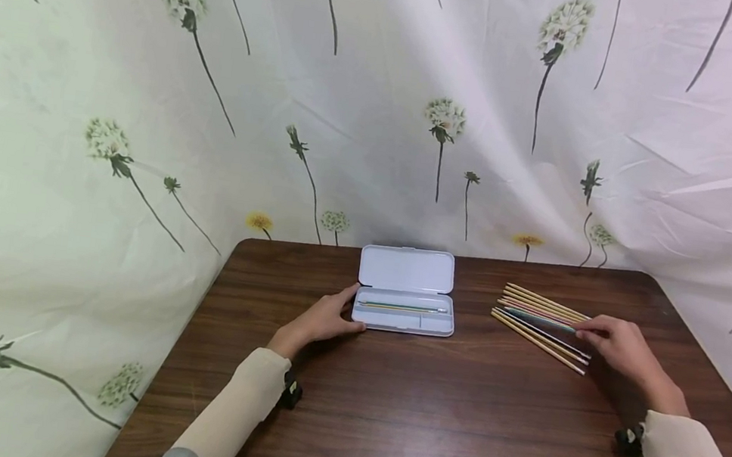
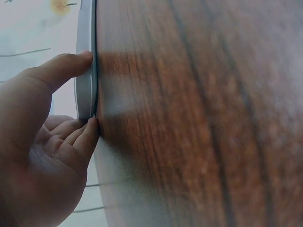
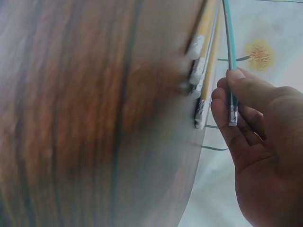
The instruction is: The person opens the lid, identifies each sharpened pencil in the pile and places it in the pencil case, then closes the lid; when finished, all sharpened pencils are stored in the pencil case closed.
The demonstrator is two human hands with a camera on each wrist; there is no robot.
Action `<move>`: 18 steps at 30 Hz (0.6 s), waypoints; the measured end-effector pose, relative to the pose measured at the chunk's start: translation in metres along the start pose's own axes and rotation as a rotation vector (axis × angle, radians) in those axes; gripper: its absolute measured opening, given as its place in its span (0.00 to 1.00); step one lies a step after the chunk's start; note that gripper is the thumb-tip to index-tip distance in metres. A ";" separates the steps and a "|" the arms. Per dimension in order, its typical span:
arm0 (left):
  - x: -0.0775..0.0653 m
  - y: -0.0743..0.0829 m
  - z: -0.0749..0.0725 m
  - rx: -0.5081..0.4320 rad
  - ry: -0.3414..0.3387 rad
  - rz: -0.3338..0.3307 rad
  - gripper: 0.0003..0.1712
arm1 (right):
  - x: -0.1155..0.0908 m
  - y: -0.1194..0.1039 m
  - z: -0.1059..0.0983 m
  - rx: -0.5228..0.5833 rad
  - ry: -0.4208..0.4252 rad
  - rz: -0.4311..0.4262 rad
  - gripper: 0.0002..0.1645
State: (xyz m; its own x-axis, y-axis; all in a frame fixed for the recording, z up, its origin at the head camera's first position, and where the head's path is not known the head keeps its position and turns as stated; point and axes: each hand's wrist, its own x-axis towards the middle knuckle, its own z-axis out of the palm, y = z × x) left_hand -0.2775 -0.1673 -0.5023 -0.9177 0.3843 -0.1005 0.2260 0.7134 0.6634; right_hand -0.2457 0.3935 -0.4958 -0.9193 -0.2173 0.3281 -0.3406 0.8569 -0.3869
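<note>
Wood-grain tabletop (image 1: 411,417), dark brown, with rounded far corners. Pale, wrinkled cloth (image 1: 378,131) rising beyond its far edge and along the left and right sides, printed with white dandelion heads (image 1: 444,116) on long stems (image 1: 439,173); two yellow blooms (image 1: 260,222) sit low, just above the tabletop.

The head view looks forward and down from above, over the tabletop (image 1: 384,414) to the cloth (image 1: 381,108). The 2 wrist views are close and tipped sideways: left faces the left hand (image 2: 47,146) and case (image 2: 86,92), right the right hand (image 3: 265,156) and pencils (image 3: 205,21). The head view shares each pair.
</note>
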 end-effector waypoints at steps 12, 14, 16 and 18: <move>0.001 -0.001 0.002 0.023 0.008 0.001 0.54 | 0.025 -0.032 0.003 0.109 0.037 -0.024 0.06; 0.002 -0.001 0.002 0.029 0.011 0.001 0.55 | 0.031 -0.039 0.007 0.125 0.039 -0.048 0.06; 0.002 -0.001 0.002 0.030 0.010 0.000 0.55 | 0.038 -0.047 0.009 0.155 0.028 -0.056 0.07; 0.002 -0.001 0.001 0.025 0.010 0.003 0.55 | 0.044 -0.055 0.012 0.186 0.011 -0.058 0.08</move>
State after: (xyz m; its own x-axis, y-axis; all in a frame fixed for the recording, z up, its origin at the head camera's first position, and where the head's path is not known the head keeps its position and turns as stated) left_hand -0.2787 -0.1663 -0.5040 -0.9203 0.3804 -0.0912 0.2367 0.7270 0.6445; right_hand -0.2696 0.3310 -0.4702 -0.8955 -0.2576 0.3629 -0.4240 0.7418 -0.5196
